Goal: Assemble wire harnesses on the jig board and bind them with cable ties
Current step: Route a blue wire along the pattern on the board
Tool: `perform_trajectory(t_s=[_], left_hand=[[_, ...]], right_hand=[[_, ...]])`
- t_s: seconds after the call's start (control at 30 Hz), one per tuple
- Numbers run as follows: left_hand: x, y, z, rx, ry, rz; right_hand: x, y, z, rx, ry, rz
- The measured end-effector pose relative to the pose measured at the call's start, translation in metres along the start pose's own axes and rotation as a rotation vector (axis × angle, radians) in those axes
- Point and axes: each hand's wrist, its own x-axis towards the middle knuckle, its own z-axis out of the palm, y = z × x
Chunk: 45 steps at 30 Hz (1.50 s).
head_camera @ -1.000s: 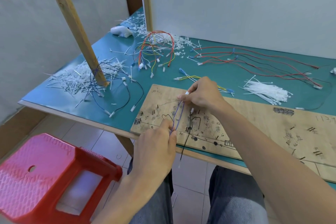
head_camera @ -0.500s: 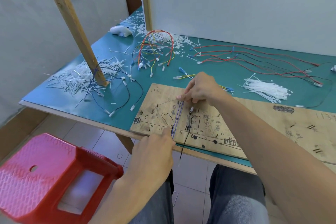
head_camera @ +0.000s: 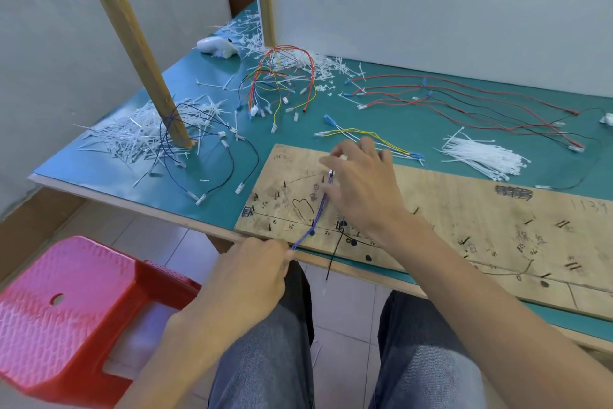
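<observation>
The left hand [head_camera: 252, 272] pinches the blue wires [head_camera: 319, 212] at the near edge of the jig board [head_camera: 464, 209]. The right hand [head_camera: 361, 183] rests spread over them, its grip loose and empty.

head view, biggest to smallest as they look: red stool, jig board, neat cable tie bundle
1. jig board and red stool: alike in area, and the stool is nearer the camera, so unranked.
2. cable tie bundle: clearly smallest.

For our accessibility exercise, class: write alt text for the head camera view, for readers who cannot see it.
A person's left hand pinches the near end of blue wires stretched across a jig board, while the right hand rests by their far end. Loose coloured wires and white cable ties lie on the green table; a red stool stands alongside.
</observation>
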Motion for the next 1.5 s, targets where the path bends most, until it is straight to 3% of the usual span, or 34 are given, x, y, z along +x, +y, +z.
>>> perform_trajectory(t_s=[0.13, 0.3, 0.63, 0.97, 1.07, 1.27, 1.4, 1.5], left_hand=[[0.007, -0.024, -0.019, -0.232, 0.076, -0.050], [0.044, -0.045, -0.047, -0.335, 0.333, -0.045], [0.099, -0.043, -0.051, -0.347, 0.242, 0.023], [0.105, -0.045, -0.056, -0.155, 0.162, 0.062], [0.103, -0.042, -0.056, -0.120, 0.199, 0.039], [0.096, -0.040, -0.056, -0.266, 0.228, 0.067], [0.091, -0.039, -0.055, -0.206, 0.315, 0.058], [0.086, -0.022, -0.051, -0.141, 0.423, 0.220]], right_hand=[[-0.035, -0.017, -0.003, 0.252, -0.106, -0.160], [-0.055, -0.026, 0.007, 0.438, 0.040, 0.015], [-0.066, -0.040, 0.026, 0.383, 0.232, 0.054], [-0.067, -0.041, 0.022, 0.413, 0.213, 0.081], [-0.064, -0.042, 0.020, 0.426, 0.138, 0.122], [-0.055, -0.040, 0.011, 0.488, 0.016, 0.241], [-0.053, -0.016, -0.003, 0.777, 0.139, 0.325], [-0.034, 0.028, -0.011, 0.790, 0.199, 0.476]])
